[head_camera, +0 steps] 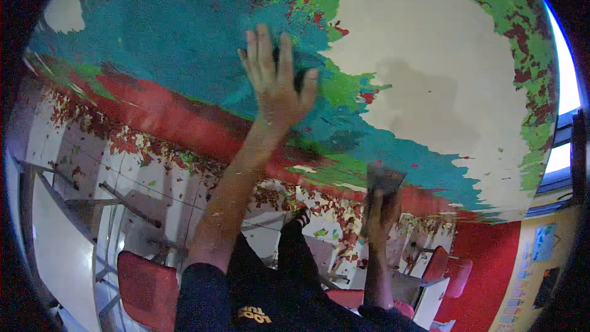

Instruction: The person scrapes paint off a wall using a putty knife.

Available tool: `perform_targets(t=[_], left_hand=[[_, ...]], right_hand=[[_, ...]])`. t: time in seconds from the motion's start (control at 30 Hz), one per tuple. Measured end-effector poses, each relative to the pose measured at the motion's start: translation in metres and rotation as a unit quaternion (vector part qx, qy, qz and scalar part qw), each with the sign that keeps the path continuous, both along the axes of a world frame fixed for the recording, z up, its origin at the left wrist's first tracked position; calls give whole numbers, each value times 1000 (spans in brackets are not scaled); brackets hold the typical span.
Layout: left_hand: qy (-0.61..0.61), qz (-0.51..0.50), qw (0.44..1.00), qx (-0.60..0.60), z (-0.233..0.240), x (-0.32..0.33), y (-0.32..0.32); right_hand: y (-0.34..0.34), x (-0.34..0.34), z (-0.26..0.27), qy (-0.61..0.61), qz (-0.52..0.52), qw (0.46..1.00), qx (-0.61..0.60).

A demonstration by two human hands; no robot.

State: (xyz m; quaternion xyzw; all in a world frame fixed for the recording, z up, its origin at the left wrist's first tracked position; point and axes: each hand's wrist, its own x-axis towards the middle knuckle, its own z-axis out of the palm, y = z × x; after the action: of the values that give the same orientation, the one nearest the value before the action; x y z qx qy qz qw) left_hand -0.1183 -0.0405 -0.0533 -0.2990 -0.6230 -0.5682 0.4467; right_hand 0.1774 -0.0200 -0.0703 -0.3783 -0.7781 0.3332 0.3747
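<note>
A wall (175, 32) fills the upper view, with layers of teal, green and red paint and large cream areas whose edges are ragged. My left hand (279, 80) lies against the teal paint with its fingers spread, holding nothing. Lower and to the right, my right hand (382, 212) grips a dark, flat-bladed tool (386, 179), probably a scraper, by the wall's red lower band. The tool is blurred, so its exact kind and whether it touches the wall cannot be told.
Red and green paint flakes (345, 221) litter the tiled floor along the wall. A white table (64, 249) and a red chair (146, 288) stand at lower left. More red chairs (459, 277) and a white desk (431, 302) are at lower right. A window (563, 78) is at far right.
</note>
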Motion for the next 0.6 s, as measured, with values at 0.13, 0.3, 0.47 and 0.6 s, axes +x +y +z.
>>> perform_targets(t=[0.13,0.3,0.47,0.6], left_hand=[[12,5,1000,9,32,20,3],[41,33,999,8,41,10,-9],[119,35,992,-23,45,-1,-17],[183,52,980,-61,45,-10,-26]], right_hand=[[-34,95,-44,-96,-58,983,-145],[-71,113,-61,-12,-99,961,-257],[-54,88,-57,-45,-11,978,-202],[-31,11,-9,-42,77,990,-106]])
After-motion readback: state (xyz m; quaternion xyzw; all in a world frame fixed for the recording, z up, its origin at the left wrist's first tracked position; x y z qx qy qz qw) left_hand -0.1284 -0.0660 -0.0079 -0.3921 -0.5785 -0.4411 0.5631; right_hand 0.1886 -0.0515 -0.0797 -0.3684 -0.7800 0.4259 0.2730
